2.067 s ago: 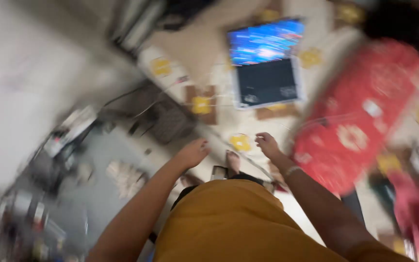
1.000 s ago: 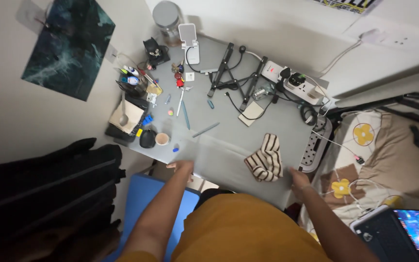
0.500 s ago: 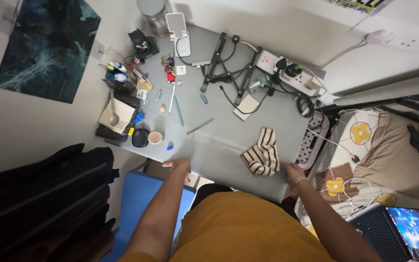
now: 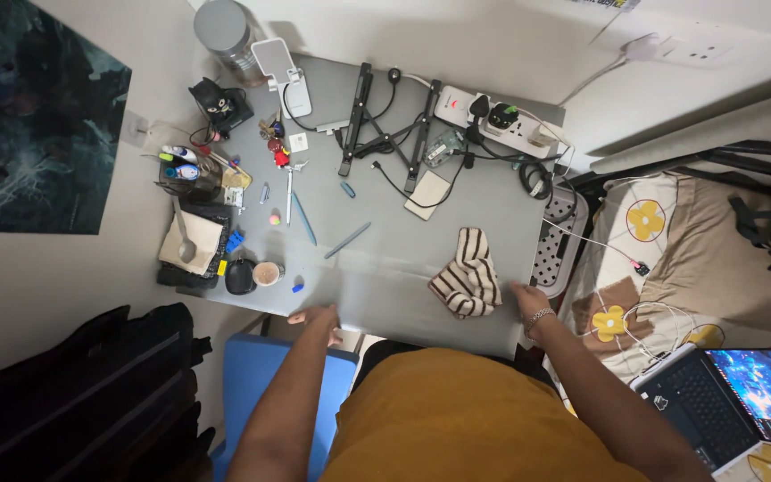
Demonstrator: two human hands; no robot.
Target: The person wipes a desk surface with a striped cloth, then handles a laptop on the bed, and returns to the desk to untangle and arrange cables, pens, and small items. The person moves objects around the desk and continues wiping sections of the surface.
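- the left hand (image 4: 316, 316) sits at the lower centre-left of the frame, on the near edge of the grey desk (image 4: 484, 201); its fingers curl over that edge, touching the desktop, and grasp no loose thing.
- the right hand (image 4: 526, 301) is at the centre right, at the desk's right near corner, fingers bent against the edge; whether they clench it or only rest there cannot be told. a thin bracelet (image 4: 539, 315) circles the wrist.
- the striped cloth (image 4: 467, 276), cream with dark bands, lies crumpled on the desk between the 2 hands, just left of the right hand and well apart from the left.
- a pale perforated tray (image 4: 550, 253) hangs off the desk's right edge, just above the right hand.
- in the upper centre stand a folded black stand (image 4: 388, 134), a white power strip (image 4: 494, 117) with plugs and tangled black cables, and a small tan notepad (image 4: 426, 194).
- 2 pens (image 4: 347, 239) lie loose on the desk in the middle of the frame.
- at the upper left of the desk: a grey-lidded jar (image 4: 221, 34), a white phone holder (image 4: 280, 67), a small black figure, a pot of markers, and a spoon (image 4: 182, 236) on a beige pad.
- a black mouse (image 4: 240, 276) and a small round cup (image 4: 266, 273) sit near the desk's left near corner, just above-left of the left hand.
- a blue chair seat (image 4: 261, 375) shows under the left forearm, and a black bag (image 4: 82, 393) fills the lower left.
- an open laptop (image 4: 733, 397) lies on flower-patterned bedding at the lower right.
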